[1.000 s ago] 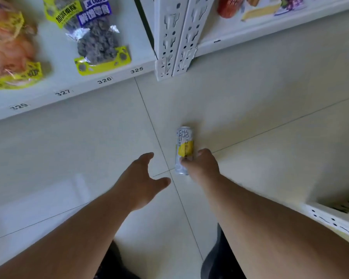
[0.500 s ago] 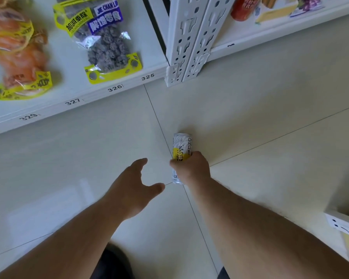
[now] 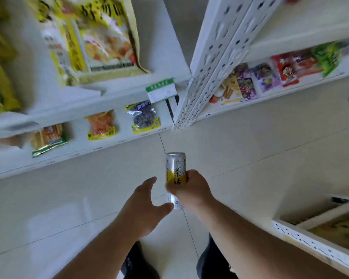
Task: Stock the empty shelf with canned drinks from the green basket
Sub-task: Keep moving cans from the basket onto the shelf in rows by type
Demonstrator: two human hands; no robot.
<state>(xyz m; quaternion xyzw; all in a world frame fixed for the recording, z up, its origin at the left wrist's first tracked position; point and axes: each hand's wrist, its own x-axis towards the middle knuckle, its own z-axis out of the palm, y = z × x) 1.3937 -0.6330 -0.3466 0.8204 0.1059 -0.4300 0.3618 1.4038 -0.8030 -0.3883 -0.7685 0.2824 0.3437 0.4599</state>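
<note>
The can, a slim silver cylinder with a yellow band and dark characters, sits upright in the grip of the right hand above the tiled floor. Left of the can, the left hand hovers with fingers spread, its thumb almost at the can's base, holding nothing. Beyond the can to the left, a shelf carries snack bags; beyond it to the right, another shelf does too. No green basket or empty shelf shows, so stocking looks barely begun: this can is yet to be placed.
</note>
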